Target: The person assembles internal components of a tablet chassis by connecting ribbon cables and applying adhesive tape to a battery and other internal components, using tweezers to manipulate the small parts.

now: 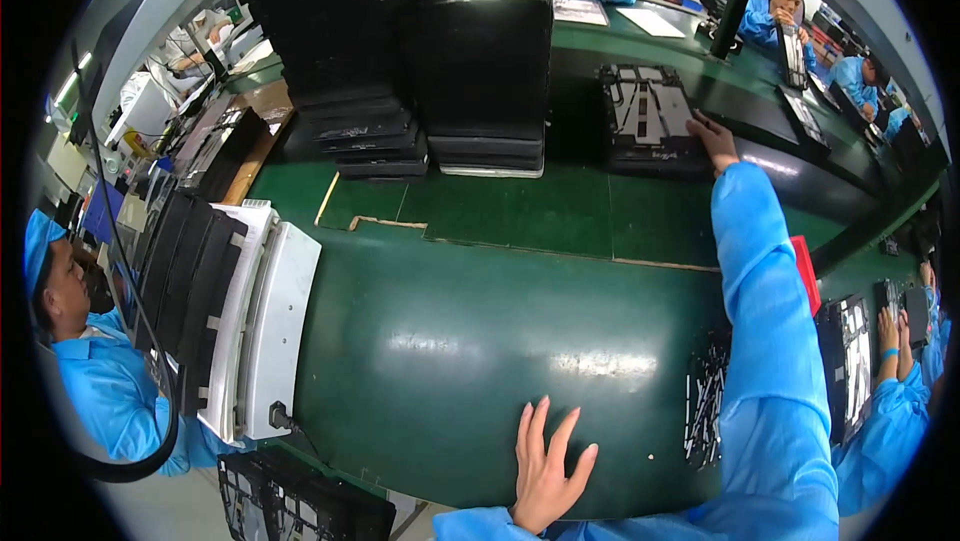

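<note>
White metal casing [282, 331] on left edge of green benchtop [450, 291]; moving room starts right of it. Tall black tray stacks [485, 71] at far side. Left hand [548, 471] by near edge, fingers spread, holding nothing. Then a gap, then low tray stack [648, 116] with grey-white strips on top. Right hand [712, 139] at its right edge, partly curled, can't tell if gripping. Loose strips [706, 401] crowd right side, beside sleeve [765, 341].

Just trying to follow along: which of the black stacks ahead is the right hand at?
The short stack, rightmost of the three; the left stack and middle stack stand far taller.
</note>
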The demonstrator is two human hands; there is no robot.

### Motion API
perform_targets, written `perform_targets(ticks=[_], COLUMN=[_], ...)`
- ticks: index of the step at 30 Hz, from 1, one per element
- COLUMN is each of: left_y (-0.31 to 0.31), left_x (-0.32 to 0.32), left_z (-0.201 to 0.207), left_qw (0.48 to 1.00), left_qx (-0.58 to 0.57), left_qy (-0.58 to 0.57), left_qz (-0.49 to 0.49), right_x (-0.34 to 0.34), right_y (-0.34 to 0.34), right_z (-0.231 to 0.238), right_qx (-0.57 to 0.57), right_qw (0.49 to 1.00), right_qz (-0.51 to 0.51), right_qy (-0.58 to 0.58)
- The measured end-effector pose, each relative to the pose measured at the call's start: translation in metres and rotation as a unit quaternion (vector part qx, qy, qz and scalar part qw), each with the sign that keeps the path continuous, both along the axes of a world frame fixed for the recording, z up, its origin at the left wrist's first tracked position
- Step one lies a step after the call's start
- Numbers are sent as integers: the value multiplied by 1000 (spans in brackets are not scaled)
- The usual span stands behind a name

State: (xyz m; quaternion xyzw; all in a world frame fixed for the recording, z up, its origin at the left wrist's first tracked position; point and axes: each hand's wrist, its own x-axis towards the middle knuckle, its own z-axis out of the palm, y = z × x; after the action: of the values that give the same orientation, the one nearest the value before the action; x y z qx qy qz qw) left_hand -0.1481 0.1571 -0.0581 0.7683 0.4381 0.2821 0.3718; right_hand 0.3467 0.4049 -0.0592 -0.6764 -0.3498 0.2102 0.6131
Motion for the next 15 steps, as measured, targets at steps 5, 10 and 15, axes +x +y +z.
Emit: perform_targets(ticks=[5,10,15], left_y=[2,0,-6], left_x=[2,2,11], left_z=[-1,1,-1], left_qw=[1000,1000,1000], left_qx=[6,10,17], left_qy=[-11,12,-1], left_qz=[1,6,-17], right_x=[2,-20,-44], right_y=[-2,-4,-63], right_z=[8,2,62], right_qx=[-177,-218,-62], right_qw=[942,936,958], right_qz=[-26,-82,-130], right_qy=[-284,-264,-249])
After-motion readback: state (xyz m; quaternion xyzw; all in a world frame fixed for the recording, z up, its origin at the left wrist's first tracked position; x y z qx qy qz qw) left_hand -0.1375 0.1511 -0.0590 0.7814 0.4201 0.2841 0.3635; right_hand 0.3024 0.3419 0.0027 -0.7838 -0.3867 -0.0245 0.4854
